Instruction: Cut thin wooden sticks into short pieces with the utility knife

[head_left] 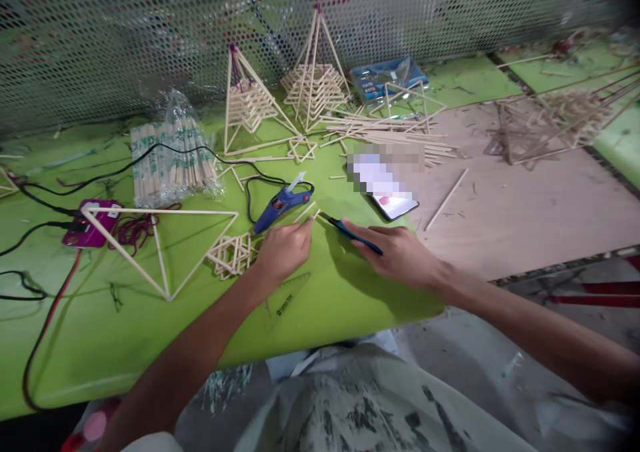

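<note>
My left hand (pixel 285 249) is closed low over the green table, pinching a short wooden stick (pixel 317 215) that pokes out at its fingertips. A second short stick (pixel 306 212) lies beside it. Wrapped around a blue-and-black utility knife (pixel 359 236), my right hand (pixel 400 252) points the dark tip toward the pinched stick. Beyond my left hand rests a blue hot glue gun (pixel 283 205) with a glue stick in its back. A small lattice of stacked sticks (pixel 233 255) sits left of that hand, and a clear set square (pixel 286 302) lies below it.
A stick frame (pixel 160 211), a purple power socket (pixel 90 229) with cables, and bagged sticks (pixel 173 162) are at left. Two stick pyramids (pixel 315 79), loose sticks (pixel 390 132) and a blue packet (pixel 390 79) stand behind. A phone (pixel 393 202) borders the wooden board (pixel 545 205).
</note>
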The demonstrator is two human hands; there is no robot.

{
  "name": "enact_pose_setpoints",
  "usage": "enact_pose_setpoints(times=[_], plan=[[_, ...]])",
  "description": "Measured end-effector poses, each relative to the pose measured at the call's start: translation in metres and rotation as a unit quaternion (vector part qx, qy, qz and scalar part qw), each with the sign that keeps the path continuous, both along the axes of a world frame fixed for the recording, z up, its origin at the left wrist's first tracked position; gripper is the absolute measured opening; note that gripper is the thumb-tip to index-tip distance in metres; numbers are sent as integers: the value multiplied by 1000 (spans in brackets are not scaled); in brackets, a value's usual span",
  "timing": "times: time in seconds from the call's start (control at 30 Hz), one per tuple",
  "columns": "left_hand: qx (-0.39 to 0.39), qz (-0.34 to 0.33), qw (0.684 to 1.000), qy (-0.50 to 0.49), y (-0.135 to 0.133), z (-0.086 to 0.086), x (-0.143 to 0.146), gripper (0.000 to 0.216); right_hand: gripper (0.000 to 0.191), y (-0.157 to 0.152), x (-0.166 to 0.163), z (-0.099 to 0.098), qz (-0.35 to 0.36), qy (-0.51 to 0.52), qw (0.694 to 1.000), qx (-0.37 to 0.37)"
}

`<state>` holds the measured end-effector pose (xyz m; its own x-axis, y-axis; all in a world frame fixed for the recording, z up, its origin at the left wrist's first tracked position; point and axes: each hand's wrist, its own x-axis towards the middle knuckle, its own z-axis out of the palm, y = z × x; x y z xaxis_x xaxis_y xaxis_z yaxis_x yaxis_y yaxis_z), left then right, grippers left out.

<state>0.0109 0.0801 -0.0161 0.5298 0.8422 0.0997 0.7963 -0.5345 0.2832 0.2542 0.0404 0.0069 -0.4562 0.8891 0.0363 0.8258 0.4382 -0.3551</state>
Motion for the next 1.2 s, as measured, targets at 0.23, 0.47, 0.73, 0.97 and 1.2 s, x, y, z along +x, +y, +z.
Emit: enact_pose_setpoints(times=[0.23, 0.47, 0.73, 0.97, 1.2], plan=[[11, 13, 1000, -3, 0, 0, 0, 39, 49, 0, 1, -2, 2, 0, 1000, 3], [-2, 14, 1000, -20, 1, 0, -1, 38, 49, -1, 1, -1, 1, 1, 1000, -1], [-6, 3, 999, -37, 2, 1, -2, 36, 49, 1, -1, 0, 4, -5, 1000, 2], [-11, -35, 999, -29, 2, -1, 1, 36, 49, 11, -11, -3, 16, -18, 999, 22], [8, -16, 1000, -6, -4, 3, 4, 37, 48, 29, -22, -2, 36, -19, 998, 37]])
